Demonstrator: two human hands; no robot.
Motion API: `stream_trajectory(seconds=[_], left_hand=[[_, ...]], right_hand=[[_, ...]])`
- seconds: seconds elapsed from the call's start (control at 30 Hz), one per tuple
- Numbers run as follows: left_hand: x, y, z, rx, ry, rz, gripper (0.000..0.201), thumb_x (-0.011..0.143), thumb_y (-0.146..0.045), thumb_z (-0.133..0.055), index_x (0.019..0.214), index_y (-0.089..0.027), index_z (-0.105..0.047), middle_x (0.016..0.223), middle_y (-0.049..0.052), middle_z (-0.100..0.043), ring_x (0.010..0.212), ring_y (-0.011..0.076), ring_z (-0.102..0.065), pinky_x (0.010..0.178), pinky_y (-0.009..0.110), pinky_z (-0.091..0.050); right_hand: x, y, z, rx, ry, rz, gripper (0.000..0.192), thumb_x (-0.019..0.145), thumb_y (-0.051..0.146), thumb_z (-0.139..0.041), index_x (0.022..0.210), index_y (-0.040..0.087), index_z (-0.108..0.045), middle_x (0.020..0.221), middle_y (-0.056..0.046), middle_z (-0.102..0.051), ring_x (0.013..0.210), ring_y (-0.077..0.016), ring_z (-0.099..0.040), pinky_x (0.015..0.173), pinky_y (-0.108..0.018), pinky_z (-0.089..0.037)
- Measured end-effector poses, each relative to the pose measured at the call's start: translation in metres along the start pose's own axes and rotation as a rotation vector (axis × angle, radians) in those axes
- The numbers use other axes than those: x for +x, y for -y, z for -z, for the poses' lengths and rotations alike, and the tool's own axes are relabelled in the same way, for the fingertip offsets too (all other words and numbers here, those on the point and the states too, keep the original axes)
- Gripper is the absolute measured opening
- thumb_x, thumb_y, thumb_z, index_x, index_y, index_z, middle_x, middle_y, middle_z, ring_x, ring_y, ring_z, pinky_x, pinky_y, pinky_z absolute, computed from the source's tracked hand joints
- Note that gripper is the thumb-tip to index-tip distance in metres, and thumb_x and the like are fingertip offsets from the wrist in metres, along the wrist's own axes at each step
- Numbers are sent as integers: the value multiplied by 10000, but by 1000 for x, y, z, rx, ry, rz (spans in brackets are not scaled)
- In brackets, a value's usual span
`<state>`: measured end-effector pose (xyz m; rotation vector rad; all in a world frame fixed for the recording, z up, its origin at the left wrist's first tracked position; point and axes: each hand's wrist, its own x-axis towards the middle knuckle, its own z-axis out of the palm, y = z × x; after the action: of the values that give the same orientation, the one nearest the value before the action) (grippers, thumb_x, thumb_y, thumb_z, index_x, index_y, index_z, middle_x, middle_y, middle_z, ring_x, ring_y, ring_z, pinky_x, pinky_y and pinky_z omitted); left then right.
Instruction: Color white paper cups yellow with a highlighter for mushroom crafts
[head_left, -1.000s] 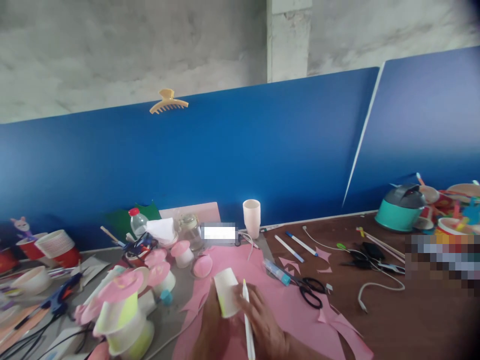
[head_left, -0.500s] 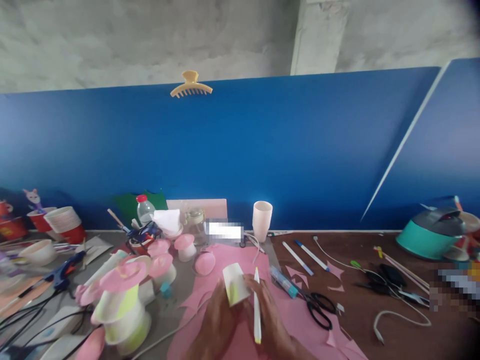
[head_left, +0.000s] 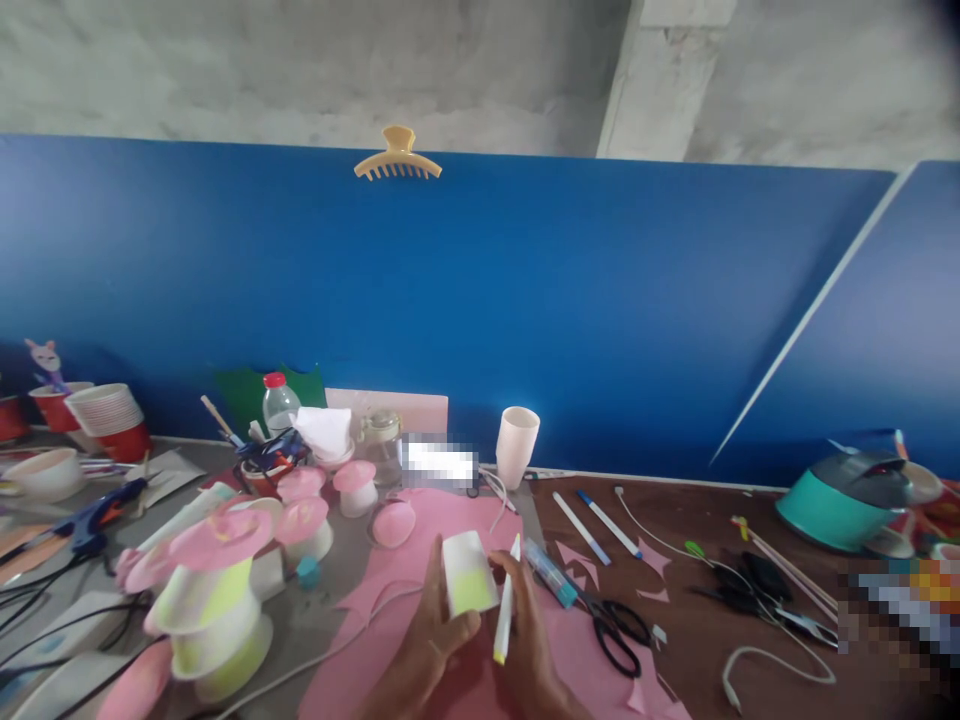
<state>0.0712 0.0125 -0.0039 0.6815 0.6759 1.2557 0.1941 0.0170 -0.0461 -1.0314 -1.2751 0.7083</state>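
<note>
My left hand (head_left: 431,635) is closed around a small white paper cup (head_left: 463,560). Yellow-green colour covers the part of its side near my thumb. Just to the right, my right hand (head_left: 529,625) grips a white marker (head_left: 505,615) with yellow at both ends, its lower end pointing down toward me. Both hands are above pink paper (head_left: 457,510) that covers the table in front of me. At left stands a larger piece of joined white cups (head_left: 210,625) with yellow-green patches and a pink top (head_left: 221,540).
Black-handled scissors (head_left: 619,640), a clear blue tube (head_left: 551,573) and two markers (head_left: 581,528) lie to the right. A white cup stack (head_left: 517,445) stands behind. Small pink-topped cups (head_left: 355,488), a glue gun (head_left: 90,525) and cables are at left. A teal container (head_left: 832,505) sits far right.
My right hand and the marker have drawn slightly away from the cup, and more of the yellow-green patch shows. My left thumb now shows along the cup's lower edge. The view has tilted.
</note>
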Motion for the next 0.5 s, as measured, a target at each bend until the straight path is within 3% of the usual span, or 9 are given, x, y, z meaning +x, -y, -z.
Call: stream_trajectory(seconds=[0.17, 0.33, 0.5], left_hand=[[-4, 0, -2, 94, -8, 5, 1311, 554, -275, -895, 1551, -255, -45, 1328, 174, -605, 1178, 362, -602, 916, 440, -523], [-3, 10, 0, 116, 60, -16, 1370, 528, -320, -914, 1553, -237, -9, 1366, 179, -572, 1189, 364, -591, 951, 458, -509], [-1, 21, 8, 155, 45, -19, 1336, 550, -278, -906, 1552, -265, -22, 1400, 177, -551, 1279, 373, -524, 1006, 468, -477]], right_hand=[[4, 12, -1, -48, -8, 66, 335, 754, 254, -683, 1085, 225, -636, 996, -106, -683, 891, -294, -643, 775, -387, -530], [7, 10, 1, -127, -74, 195, 328, 793, 300, -621, 1103, 193, -608, 982, -92, -679, 860, -272, -662, 729, -360, -546], [14, 15, 5, -233, -13, 345, 380, 770, 309, -645, 1130, 204, -581, 975, -99, -677, 834, -273, -663, 729, -377, -549]])
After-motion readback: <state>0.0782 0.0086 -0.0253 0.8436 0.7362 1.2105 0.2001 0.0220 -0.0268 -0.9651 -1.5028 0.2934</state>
